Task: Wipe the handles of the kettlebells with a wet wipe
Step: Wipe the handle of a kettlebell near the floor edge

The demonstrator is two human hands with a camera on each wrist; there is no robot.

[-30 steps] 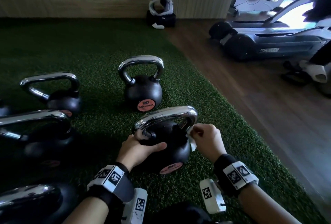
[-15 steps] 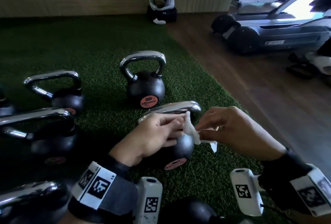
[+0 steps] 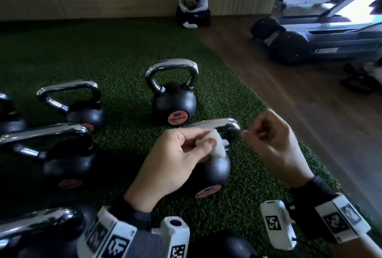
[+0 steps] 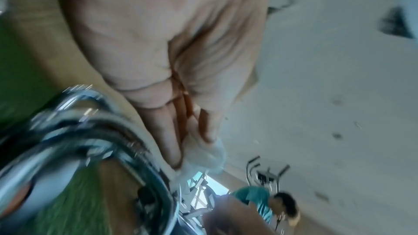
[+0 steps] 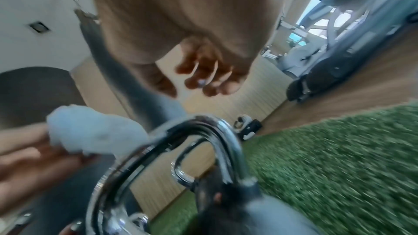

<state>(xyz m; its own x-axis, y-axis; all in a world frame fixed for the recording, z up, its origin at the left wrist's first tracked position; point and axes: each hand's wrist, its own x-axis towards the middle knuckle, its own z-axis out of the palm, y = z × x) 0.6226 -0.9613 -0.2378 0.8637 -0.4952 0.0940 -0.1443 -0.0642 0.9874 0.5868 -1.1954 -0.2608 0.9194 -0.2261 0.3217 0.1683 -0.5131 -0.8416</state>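
Observation:
The nearest black kettlebell stands on green turf, its chrome handle showing above my hands. My left hand pinches a crumpled white wet wipe just in front of the handle; whether the wipe touches it I cannot tell. The left wrist view shows my left hand pinching the wipe beside the blurred handle. My right hand hovers off the handle's right end, fingers loosely curled, holding nothing. In the right wrist view the right hand is above the handle and wipe.
More kettlebells stand on the turf: one behind, two to the left, one at bottom left. Wood floor lies right, with a treadmill. A bag sits by the wall.
The wipe has passed from my right hand to my left. The left hand left the kettlebell body and rose to the handle; the right hand let go and drew back right.

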